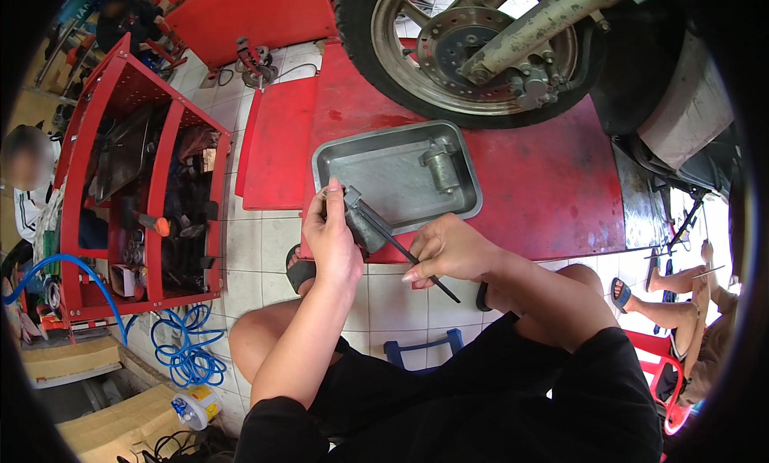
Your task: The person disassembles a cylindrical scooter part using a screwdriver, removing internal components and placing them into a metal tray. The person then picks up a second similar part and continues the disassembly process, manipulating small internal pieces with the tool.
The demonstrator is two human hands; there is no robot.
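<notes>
My left hand (332, 237) is closed around a grey cylindrical metal part (367, 227), held tilted over the near edge of a metal tray (324, 163). A thin, straight black rod or cable (394, 240) runs along this part, slanting down to the right. The fingers of my right hand (452, 248) are closed on it near its lower end. Whether the black piece is fixed to the part cannot be told. A similar worn metal cylinder with a mounting lug (440, 168) lies in the tray's right side.
The tray stands on a red work platform (553, 191), beneath a motorcycle's front wheel (376, 78). A red tool cart (80, 215) is at left, with a coiled blue hose (188, 347) on the floor beside it. A blue stool (424, 351) shows below me. Other people sit at right and far left.
</notes>
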